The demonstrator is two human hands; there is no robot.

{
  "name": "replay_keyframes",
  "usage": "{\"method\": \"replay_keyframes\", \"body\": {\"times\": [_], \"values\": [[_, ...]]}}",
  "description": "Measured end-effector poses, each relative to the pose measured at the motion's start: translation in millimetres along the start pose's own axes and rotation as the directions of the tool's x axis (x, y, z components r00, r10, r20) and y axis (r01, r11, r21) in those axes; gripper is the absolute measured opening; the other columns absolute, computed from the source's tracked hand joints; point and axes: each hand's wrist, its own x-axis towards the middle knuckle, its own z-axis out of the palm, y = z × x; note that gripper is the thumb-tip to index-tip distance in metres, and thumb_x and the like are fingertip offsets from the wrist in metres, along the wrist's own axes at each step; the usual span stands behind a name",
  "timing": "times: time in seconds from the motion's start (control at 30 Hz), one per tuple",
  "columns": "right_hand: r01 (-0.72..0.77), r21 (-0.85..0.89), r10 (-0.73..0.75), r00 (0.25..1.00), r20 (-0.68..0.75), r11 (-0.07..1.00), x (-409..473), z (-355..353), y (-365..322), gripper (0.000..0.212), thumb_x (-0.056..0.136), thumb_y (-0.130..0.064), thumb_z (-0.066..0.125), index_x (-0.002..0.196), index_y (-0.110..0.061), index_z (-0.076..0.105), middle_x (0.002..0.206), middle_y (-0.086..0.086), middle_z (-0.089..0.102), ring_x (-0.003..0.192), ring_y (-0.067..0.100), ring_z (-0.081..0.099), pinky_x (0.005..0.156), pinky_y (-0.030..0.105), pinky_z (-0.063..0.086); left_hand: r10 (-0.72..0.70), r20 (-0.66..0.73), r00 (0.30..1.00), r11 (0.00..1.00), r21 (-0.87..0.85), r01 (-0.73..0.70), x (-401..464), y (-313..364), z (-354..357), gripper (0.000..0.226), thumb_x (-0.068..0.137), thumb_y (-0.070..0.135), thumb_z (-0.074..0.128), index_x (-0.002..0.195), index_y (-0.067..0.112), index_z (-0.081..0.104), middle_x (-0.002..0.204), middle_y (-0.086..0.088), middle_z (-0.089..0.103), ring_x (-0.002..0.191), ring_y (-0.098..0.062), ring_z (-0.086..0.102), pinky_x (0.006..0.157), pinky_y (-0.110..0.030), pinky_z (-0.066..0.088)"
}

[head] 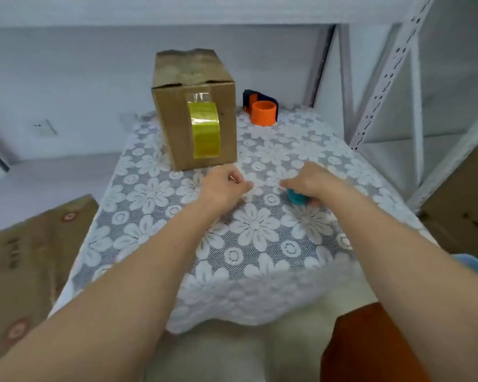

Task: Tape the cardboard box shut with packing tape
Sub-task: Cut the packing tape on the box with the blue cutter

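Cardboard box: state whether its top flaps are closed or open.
Closed. The cardboard box has its top flaps folded flat, and a yellow tape strip runs down its front.

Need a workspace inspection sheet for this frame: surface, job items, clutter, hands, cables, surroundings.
Surface: table under a white floral lace cloth.
Job items: box upright at the far side, yellow tape strip down its near face, top flaps not flat. Orange dispenser right of the box, apart from it.
Clutter: nothing seen.
Hands: left hand pinched at the fingertips, whether on anything too small to tell. Right hand curled over a teal object, likely a tape holder.
Cables: nothing seen.
Surroundings: metal shelving at right, flat cardboard at left, wall socket, red-brown item at lower right.
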Motion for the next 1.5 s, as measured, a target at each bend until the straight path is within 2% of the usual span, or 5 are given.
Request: {"method": "replay_keyframes", "body": {"times": [0.2,0.47,0.6,0.9,1.5], "values": [[0.016,-0.081,-0.016,1.0,-0.006,0.997,-11.7,5.0,-3.5,0.029,0.083,-0.02,0.069,0.075,-0.002,0.049,0.069,0.007,0.052,0.061,0.021,0.055,0.05,0.027,0.045,-0.053,-0.035,0.998,0.998,-0.036,0.052,-11.4,-9.6,-27.5,0.023,0.08,0.026,0.072,0.069,0.017,0.054,0.07,0.005,0.056,0.061,-0.009,0.053,0.058,-0.019,0.043],[0.257,0.764,-0.287,0.953,-0.098,0.593,-6.9,-19.1,-49.9,0.016,0.098,-0.006,0.042,0.111,-0.004,0.052,0.081,0.011,0.057,0.055,0.017,0.052,0.042,0.023,0.046,-0.174,0.195,0.965,0.982,-0.035,0.184,-10.1,-4.5,-74.3,0.045,0.07,0.049,0.076,0.087,0.01,0.061,0.086,0.0,0.062,0.072,-0.012,0.058,0.071,-0.025,0.053],[0.411,0.58,-0.423,0.898,-0.122,0.703,-2.6,-33.8,-91.6,0.031,0.099,-0.006,0.039,0.128,-0.009,0.049,0.092,0.008,0.055,0.065,0.016,0.059,0.054,0.024,0.051,-0.2,0.212,0.957,0.98,0.054,0.193,-10.3,3.7,-103.9,0.051,0.068,0.054,0.073,0.087,0.009,0.058,0.088,-0.001,0.061,0.078,-0.015,0.056,0.068,-0.023,0.047],[0.687,0.163,-0.578,0.697,-0.425,0.708,9.9,-37.4,-154.6,0.026,0.091,-0.011,0.055,0.116,-0.012,0.064,0.114,0.008,0.064,0.101,0.024,0.061,0.091,0.036,0.048,-0.257,0.03,0.966,0.67,-0.715,0.2,23.8,37.2,-110.3,0.018,0.081,0.017,0.071,0.094,0.006,0.063,0.094,-0.012,0.07,0.081,-0.02,0.067,0.068,-0.026,0.058],[0.811,-0.155,-0.768,0.445,-0.461,0.564,28.4,-27.6,-153.6,0.007,0.086,-0.018,0.064,0.09,-0.013,0.061,0.094,-0.002,0.06,0.091,0.015,0.052,0.078,0.031,0.043,-0.295,0.227,0.928,0.447,-0.826,0.344,39.9,40.1,-114.3,0.015,0.081,0.009,0.069,0.095,0.008,0.062,0.076,-0.004,0.061,0.063,-0.009,0.053,0.054,-0.018,0.048]]}}
